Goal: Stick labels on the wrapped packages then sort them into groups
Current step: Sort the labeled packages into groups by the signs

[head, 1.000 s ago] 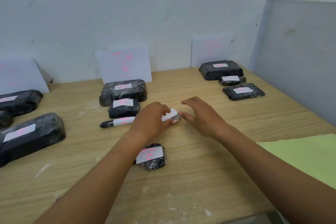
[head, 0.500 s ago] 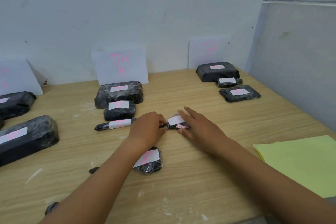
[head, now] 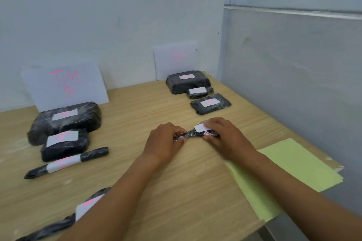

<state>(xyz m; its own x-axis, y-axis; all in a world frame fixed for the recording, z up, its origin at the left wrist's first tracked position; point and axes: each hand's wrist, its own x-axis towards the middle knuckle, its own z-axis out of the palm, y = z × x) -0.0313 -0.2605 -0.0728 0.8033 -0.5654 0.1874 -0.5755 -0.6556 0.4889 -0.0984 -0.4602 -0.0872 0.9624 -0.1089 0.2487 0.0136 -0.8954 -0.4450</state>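
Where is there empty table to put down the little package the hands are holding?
Bare wood lies between the left group by the pink-lettered sign and the right group, behind both hands. More lies near the front edge, between the forearms. It is crowded at the left stack, the right stack, and the green paper.

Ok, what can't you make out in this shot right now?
- Head view: pink writing on the right sign and the package labels is too faint or blurred to read.
- Small package: both ends covered by the left hand and right hand.
- Bottom-left package: hidden behind the forearm, cut off by the frame edge.
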